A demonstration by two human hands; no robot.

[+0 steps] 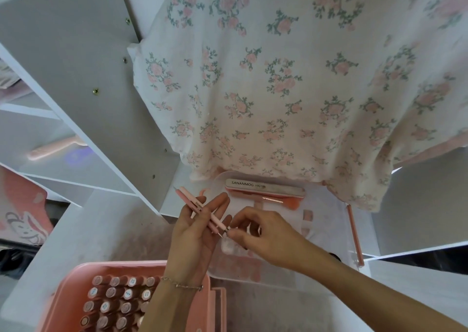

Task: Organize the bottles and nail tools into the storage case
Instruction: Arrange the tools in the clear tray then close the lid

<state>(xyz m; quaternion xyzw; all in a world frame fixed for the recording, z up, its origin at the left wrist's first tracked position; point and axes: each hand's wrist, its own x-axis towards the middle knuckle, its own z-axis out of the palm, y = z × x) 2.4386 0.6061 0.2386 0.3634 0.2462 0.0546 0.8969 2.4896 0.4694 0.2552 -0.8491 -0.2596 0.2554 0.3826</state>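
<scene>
My left hand (pixel 195 233) holds a bundle of thin pink nail pens (pixel 192 202), their tips pointing down and right. My right hand (pixel 263 233) pinches the metal tip of one pen between thumb and forefinger. Both hands hover over a clear plastic tray (pixel 329 235) of the storage case. A grey nail file (pixel 263 186) marked SANANMOG lies at the tray's far end, with a pink brush (pixel 281 201) just below it. The pink case (pixel 76 281) at the lower left holds several capped bottles (pixel 119 298) standing in rows.
A floral cloth (pixel 291 78) hangs over the far edge of the white table (pixel 101 233). White shelving (pixel 63 66) rises on the left. A thin pink stick (pixel 354 233) lies along the tray's right side.
</scene>
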